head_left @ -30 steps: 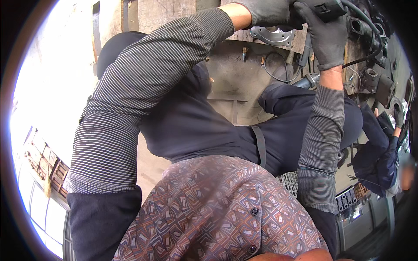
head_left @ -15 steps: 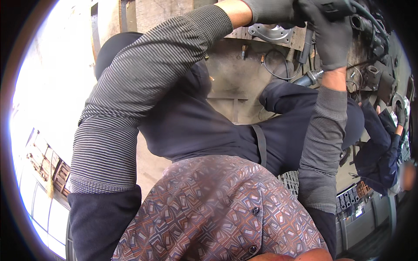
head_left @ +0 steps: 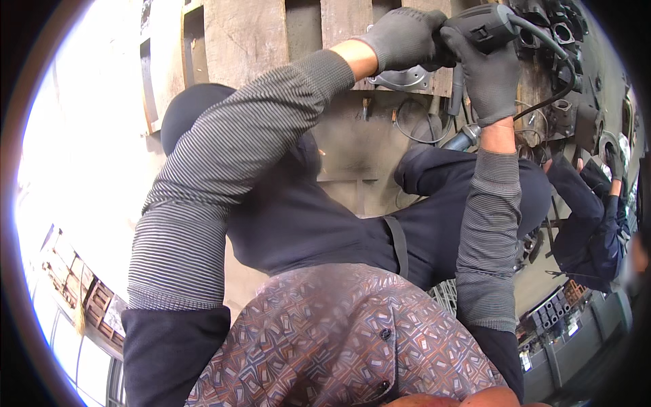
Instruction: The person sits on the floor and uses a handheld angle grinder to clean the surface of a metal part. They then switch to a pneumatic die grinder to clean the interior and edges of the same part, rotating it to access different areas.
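My right hand (head_left: 488, 81), in a dark grey work glove, is closed around the body of a black corded power tool (head_left: 485, 26). A thick cable runs from the tool's rear end. My left hand (head_left: 407, 39), gloved alike, has its fingers curled around the front end of the tool, which they mostly hide. Just below the left hand, a silver metal flange plate with holes (head_left: 407, 80) lies on the wooden pallet (head_left: 247, 41). The working tip of the tool cannot be seen.
A blue-grey handheld tool (head_left: 461, 140) and a thin looped cable (head_left: 400, 122) lie on the floor before my knees. Dark metal castings (head_left: 561, 115) stand at the right. Further right, another person (head_left: 586, 224) in dark clothes crouches, a gloved hand near a round metal part.
The view has shifted, so the hands, tool and pallet sit lower and further left, with more pallet showing. Both hands still grip the power tool.
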Demonstrator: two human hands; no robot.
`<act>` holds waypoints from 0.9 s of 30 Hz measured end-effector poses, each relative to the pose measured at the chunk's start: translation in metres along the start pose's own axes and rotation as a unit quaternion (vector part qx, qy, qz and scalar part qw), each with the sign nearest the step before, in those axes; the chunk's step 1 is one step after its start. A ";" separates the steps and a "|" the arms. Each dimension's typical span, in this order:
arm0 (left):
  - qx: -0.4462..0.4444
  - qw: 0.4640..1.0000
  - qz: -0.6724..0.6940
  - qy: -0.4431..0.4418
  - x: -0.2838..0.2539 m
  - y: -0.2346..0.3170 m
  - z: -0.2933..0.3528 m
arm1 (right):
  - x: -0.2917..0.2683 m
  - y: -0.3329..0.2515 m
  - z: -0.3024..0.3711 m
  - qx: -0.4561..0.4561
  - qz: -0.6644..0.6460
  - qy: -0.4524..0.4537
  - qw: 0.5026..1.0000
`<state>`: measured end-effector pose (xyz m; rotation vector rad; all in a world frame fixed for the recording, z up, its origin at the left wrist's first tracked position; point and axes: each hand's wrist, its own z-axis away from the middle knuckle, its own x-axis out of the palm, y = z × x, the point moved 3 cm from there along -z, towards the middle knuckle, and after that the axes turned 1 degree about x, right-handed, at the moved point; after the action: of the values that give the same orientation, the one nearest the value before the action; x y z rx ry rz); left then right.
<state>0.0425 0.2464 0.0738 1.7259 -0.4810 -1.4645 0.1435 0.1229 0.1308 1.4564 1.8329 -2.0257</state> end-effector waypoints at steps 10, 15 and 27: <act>-0.003 0.998 0.051 0.039 0.002 -0.009 0.007 | 0.009 -0.002 -0.004 0.000 -0.028 0.004 1.000; -0.022 0.999 0.040 -0.003 0.002 -0.011 0.006 | 0.007 -0.001 -0.001 0.008 0.010 0.001 1.000; 0.021 0.998 0.002 0.060 -0.016 0.011 0.005 | -0.007 -0.011 -0.002 0.007 -0.106 0.009 0.994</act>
<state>0.0356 0.2498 0.0925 1.8329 -0.4538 -1.3473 0.1417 0.1243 0.1439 1.3392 2.0648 -2.1249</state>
